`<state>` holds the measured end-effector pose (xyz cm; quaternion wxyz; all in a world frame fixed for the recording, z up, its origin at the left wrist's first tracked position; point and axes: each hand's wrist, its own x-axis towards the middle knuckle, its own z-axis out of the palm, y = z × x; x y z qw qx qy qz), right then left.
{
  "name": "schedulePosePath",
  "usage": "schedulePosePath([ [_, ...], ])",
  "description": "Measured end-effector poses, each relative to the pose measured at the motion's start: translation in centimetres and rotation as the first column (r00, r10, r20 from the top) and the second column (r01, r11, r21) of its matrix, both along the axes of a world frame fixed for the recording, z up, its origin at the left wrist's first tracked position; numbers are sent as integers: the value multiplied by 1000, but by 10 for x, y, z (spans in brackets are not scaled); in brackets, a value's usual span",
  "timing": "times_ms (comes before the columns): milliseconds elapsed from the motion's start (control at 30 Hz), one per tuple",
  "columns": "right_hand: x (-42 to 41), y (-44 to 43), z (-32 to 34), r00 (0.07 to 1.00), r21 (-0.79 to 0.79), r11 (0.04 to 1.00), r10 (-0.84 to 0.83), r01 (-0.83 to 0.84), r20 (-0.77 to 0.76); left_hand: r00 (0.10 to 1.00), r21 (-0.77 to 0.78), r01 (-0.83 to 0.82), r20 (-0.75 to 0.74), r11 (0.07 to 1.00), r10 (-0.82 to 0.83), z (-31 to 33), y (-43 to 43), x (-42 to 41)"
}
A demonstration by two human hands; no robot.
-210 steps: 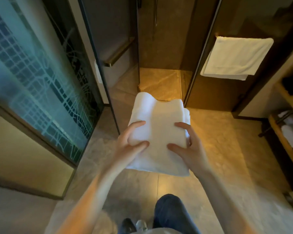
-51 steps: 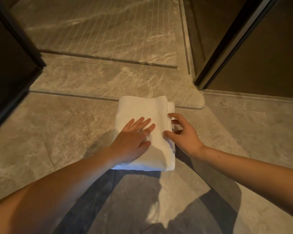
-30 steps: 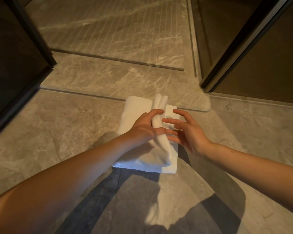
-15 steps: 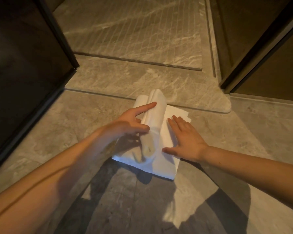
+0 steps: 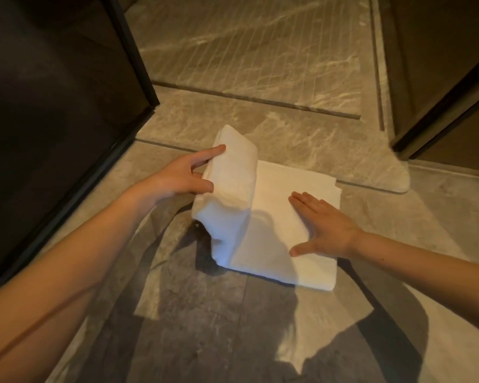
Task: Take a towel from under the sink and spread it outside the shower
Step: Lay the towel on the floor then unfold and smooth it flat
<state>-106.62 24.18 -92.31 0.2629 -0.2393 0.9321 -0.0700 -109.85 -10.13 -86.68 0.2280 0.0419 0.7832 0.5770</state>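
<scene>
A white towel [image 5: 271, 217] lies partly unfolded on the stone floor just outside the shower threshold [image 5: 260, 125]. My left hand [image 5: 186, 178] grips the thick folded part at the towel's left side and holds it raised and turned up off the floor. My right hand [image 5: 324, 225] lies flat, fingers together, pressing on the single layer spread to the right.
A dark glass panel with a black frame [image 5: 67, 120] stands close on the left. The grooved shower floor [image 5: 260, 45] lies ahead. A dark door and frame [image 5: 440, 106] stand at the right. Shadows of my arms and body fall across the near floor.
The towel went from held in the air to lying folded on the floor. My left hand has since lifted the top folds leftward, and my right hand now presses the exposed layer flat.
</scene>
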Motion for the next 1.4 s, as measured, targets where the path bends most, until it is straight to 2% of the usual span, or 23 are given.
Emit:
schedulePosePath([
  [133,-11,7,11,1000,151,988,28,-26,-9,999,-116,11,36,993,-7,-8,-16,0],
  [267,-5,-33,13,998,57,998,13,-10,-55,1000,-209,7,22,978,-2,-16,-25,3],
  [333,-2,-45,11,997,110,993,57,-52,-46,1000,-292,29,6,956,-28,-18,-31,2],
  [433,-3,-46,11,1000,170,985,30,-30,8,1000,-411,6,-18,911,-15,-25,-43,2],
  [600,-1,-48,16,998,210,978,-7,-5,56,996,-605,-59,-92,794,3,-44,-44,14],
  [667,-4,-51,21,998,164,986,-38,29,55,989,-742,-67,-140,667,-57,-46,-32,17],
  [733,-7,-57,22,992,-27,994,-111,109,-62,960,-846,-116,-231,520,-161,-44,-15,16],
  [800,-5,-66,18,961,-169,977,-166,130,-222,882,-849,-171,-357,499,-306,-45,5,15],
  [900,5,-78,0,930,-95,974,-224,205,-292,736,-849,-83,-406,522,-542,-59,29,19],
  [967,13,-80,-16,929,-39,970,-243,242,-279,702,-851,-22,-387,525,-598,-74,31,24],
  [1233,16,-73,-40,938,-46,987,-158,152,-307,754,-849,-38,-370,527,-542,-96,25,28],
  [1300,7,-69,-38,950,-49,996,-80,69,-302,794,-854,-83,-368,514,-484,-97,30,42],
  [1400,-13,-63,-33,950,-30,988,137,-152,-280,870,-874,-147,-337,463,-360,-101,41,81],
])
